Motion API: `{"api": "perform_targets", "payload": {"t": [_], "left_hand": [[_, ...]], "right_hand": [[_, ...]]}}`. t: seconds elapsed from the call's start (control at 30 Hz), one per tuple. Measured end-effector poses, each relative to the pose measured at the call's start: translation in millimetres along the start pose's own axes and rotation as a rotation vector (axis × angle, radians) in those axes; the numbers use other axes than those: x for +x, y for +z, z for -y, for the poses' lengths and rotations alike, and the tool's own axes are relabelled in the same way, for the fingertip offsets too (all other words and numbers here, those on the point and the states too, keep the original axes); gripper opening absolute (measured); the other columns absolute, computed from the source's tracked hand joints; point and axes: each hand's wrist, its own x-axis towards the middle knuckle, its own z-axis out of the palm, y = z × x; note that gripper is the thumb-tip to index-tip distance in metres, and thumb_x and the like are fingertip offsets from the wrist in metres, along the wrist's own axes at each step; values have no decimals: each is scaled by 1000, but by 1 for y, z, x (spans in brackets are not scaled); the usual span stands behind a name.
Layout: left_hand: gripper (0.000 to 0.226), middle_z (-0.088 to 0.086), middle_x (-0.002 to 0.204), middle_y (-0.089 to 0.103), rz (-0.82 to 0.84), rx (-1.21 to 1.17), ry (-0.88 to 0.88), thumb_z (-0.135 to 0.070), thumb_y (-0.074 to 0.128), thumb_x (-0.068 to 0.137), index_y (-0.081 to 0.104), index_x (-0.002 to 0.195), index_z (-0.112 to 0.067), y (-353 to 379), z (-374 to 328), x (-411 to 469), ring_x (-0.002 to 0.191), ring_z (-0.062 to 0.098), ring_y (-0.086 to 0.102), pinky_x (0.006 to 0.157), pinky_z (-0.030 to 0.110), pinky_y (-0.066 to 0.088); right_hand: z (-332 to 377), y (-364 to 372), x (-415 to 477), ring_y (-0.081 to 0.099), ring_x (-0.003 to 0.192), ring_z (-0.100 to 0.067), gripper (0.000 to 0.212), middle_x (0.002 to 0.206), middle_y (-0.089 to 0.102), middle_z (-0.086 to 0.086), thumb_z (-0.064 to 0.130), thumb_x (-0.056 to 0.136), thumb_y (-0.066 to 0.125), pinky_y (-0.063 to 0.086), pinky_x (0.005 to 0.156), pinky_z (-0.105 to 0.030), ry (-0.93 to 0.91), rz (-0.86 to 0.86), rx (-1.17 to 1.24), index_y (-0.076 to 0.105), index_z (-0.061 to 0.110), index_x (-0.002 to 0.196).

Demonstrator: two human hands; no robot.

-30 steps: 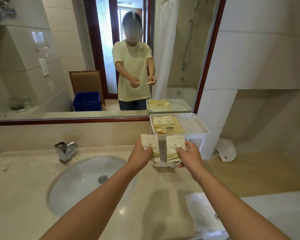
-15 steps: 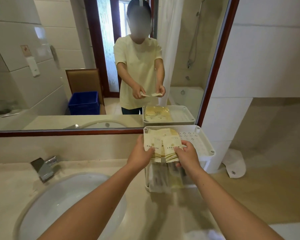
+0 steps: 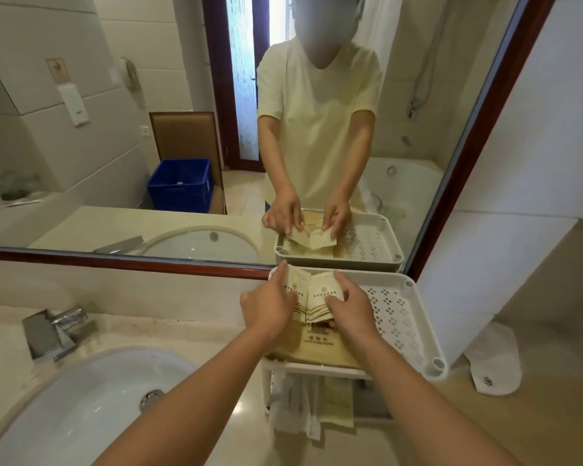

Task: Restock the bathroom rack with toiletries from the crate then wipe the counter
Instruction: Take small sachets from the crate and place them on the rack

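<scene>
As arms extend forward, left hand and right hand each pinch 1 sachet (above rack).

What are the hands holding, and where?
The left hand pinches the left packet by its left side; right hand pinches the right packet by its right side.

We find the rack standing on the counter, against the mirror. Left of the rack are the inset sink and the faucet. Right of the rack, close by, lies a white cloth.
</scene>
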Motion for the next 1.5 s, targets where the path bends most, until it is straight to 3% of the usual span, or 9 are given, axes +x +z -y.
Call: {"api": "perform_targets", "payload": {"t": [0.17,0.43,0.67,0.83,0.93,1.07,1.2,1.37,1.5], "left_hand": [[53,-5,120,61,-107,173,82,-43,54,92,38,141,-33,16,1,6,110,18,49,92,34,30],[55,1,144,34,-89,274,105,-53,54,89,42,139,-34,32,5,6,133,22,27,109,38,25],[60,-4,137,43,-90,210,100,-54,51,91,35,144,-33,20,8,4,128,19,34,107,37,25],[56,-5,135,47,-119,73,96,-49,55,90,39,142,-33,4,19,-7,127,16,38,107,37,26],[47,-7,133,52,-141,4,96,-47,57,91,48,135,-34,-9,28,-18,125,14,42,105,36,30],[37,-7,130,55,-150,-216,35,-40,60,91,56,127,-31,-32,44,-42,117,10,52,98,33,44],[32,-9,127,53,-182,-401,-33,-34,60,93,55,125,-30,-64,73,-79,101,4,57,86,23,48],[32,-10,120,58,-232,-489,-127,-29,60,93,56,124,-27,-111,125,-142,99,5,59,88,30,53],[29,-12,110,62,-292,-482,-239,-27,59,92,57,122,-30,-144,176,-206,93,2,59,72,16,48]], "right_hand": [[-8,1,14,56,118,-16,51,136,56,5,21,90,60,48,99,-38,-28,-2,-168,49,29,138],[-17,1,13,60,95,-20,38,125,43,8,46,84,60,53,83,-37,-66,-110,-444,58,37,121],[-12,2,6,59,97,-20,32,127,45,9,46,85,59,51,84,-36,-73,-107,-396,58,38,117],[5,11,-8,50,74,-1,22,126,46,10,33,89,59,35,54,-18,-105,-146,-293,58,35,111],[18,19,-23,56,91,-9,24,125,47,9,27,88,60,42,65,-25,-166,-140,-249,59,34,111],[36,41,-53,56,98,-13,28,127,44,8,23,87,61,46,80,-29,-254,-64,-174,59,32,114],[51,72,-94,54,99,-9,24,125,45,10,24,88,60,51,80,-31,-320,30,-100,58,33,110],[61,117,-161,54,97,-5,21,119,46,14,27,90,60,42,74,-17,-410,131,-91,55,36,108],[57,154,-221,56,89,-3,25,114,53,13,23,90,61,47,75,-19,-438,308,-143,57,34,112]]}}
